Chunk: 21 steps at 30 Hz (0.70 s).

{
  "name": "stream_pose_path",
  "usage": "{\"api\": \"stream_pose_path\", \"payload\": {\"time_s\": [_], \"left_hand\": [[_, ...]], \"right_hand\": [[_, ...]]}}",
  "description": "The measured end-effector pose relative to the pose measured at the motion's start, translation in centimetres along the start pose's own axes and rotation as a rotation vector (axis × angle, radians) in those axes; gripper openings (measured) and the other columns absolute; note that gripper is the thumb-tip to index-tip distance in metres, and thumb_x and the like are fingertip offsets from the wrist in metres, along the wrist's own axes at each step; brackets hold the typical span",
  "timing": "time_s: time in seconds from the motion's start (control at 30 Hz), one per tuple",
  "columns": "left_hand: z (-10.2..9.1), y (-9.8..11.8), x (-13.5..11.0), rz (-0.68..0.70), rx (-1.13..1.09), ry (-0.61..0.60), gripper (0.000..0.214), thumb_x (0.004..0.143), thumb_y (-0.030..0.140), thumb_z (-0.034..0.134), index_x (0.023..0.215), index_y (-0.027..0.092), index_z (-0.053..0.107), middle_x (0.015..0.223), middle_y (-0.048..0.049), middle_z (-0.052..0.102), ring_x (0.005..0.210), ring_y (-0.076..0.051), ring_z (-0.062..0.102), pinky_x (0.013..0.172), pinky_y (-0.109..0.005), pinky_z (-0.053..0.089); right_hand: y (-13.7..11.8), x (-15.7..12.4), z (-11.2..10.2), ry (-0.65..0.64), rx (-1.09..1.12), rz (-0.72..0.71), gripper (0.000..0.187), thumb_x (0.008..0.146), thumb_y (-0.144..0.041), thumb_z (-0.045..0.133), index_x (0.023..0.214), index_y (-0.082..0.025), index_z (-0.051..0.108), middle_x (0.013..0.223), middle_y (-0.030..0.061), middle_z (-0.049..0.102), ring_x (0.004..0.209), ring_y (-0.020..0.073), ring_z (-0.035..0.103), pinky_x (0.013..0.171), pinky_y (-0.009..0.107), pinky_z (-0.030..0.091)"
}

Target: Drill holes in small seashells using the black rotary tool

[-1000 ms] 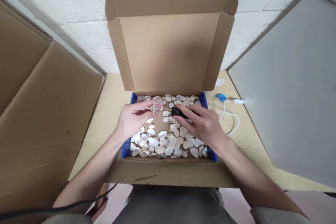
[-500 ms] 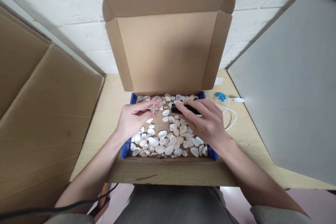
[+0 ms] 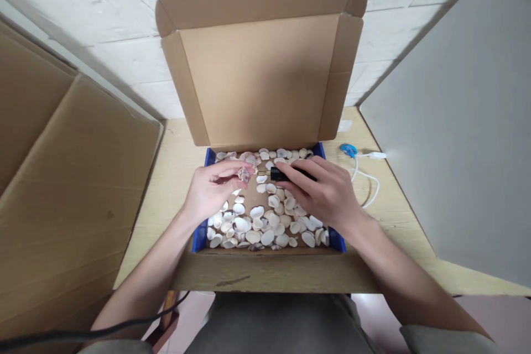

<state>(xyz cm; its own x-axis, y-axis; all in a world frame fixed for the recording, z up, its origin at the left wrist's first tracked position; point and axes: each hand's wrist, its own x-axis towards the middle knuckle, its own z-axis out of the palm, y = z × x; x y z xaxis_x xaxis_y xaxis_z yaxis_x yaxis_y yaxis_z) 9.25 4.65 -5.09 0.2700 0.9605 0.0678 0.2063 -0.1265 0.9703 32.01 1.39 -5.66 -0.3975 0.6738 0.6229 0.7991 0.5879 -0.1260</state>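
Note:
An open cardboard box (image 3: 265, 268) with blue edges lies on the wooden table, its floor strewn with several small white seashells (image 3: 257, 212). My left hand (image 3: 209, 191) hovers over the box's left half and pinches a small speckled shell (image 3: 244, 175) between thumb and fingers. My right hand (image 3: 327, 193) is over the right half, fingers wrapped round a small black tool (image 3: 281, 174) whose thin tip points left at that shell. The two hands almost meet near the back of the box.
The box's lid (image 3: 259, 77) stands upright at the back against a white wall. A white cable with a blue piece (image 3: 349, 150) lies right of the box. Large cardboard sheets (image 3: 70, 188) lean at the left, a grey panel (image 3: 456, 133) at the right.
My right hand has shifted slightly with the black tool, staying close to the shell. The left hand has kept its pinch. The camera has tilted a little.

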Motion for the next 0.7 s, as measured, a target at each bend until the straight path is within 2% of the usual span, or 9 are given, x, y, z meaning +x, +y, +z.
{"api": "stream_pose_path", "payload": {"time_s": [0.13,0.3,0.57,0.7], "left_hand": [[0.09,-0.41,-0.1,-0.002,-0.117,0.034,0.028,0.067,0.017,0.077,0.09,0.019,0.062,0.079,-0.0034,0.077,0.072,-0.019,0.073,0.064,-0.027,0.059],[0.01,-0.73,-0.08,0.019,-0.103,0.033,0.027,0.07,0.026,0.078,0.089,0.019,0.059,0.082,-0.006,0.077,0.077,-0.022,0.074,0.068,-0.031,0.059],[0.04,-0.39,-0.07,0.027,-0.109,0.072,0.026,0.067,0.02,0.078,0.087,0.018,0.061,0.082,-0.006,0.078,0.077,-0.021,0.074,0.069,-0.029,0.059],[-0.05,-0.74,-0.06,0.002,-0.084,0.081,0.026,0.065,0.019,0.079,0.087,0.017,0.065,0.082,-0.0052,0.077,0.077,-0.022,0.074,0.069,-0.03,0.059]], "right_hand": [[0.1,-0.05,-0.06,0.018,-0.043,-0.019,0.025,0.088,-0.028,0.061,0.111,-0.02,0.065,0.09,0.004,0.07,0.075,0.0146,0.055,0.068,0.028,0.043],[-0.23,-0.2,0.05,0.056,-0.066,-0.017,0.026,0.086,-0.024,0.062,0.112,-0.022,0.065,0.09,0.0029,0.069,0.075,0.0143,0.054,0.069,0.028,0.044],[-0.59,-0.13,0.18,0.098,-0.057,-0.018,0.028,0.084,-0.027,0.065,0.11,-0.018,0.065,0.089,0.0043,0.069,0.074,0.0143,0.055,0.069,0.027,0.045],[-0.71,-0.11,0.14,0.113,-0.062,-0.011,0.028,0.085,-0.027,0.065,0.111,-0.021,0.065,0.09,0.0039,0.07,0.076,0.0143,0.056,0.07,0.027,0.045]]}}
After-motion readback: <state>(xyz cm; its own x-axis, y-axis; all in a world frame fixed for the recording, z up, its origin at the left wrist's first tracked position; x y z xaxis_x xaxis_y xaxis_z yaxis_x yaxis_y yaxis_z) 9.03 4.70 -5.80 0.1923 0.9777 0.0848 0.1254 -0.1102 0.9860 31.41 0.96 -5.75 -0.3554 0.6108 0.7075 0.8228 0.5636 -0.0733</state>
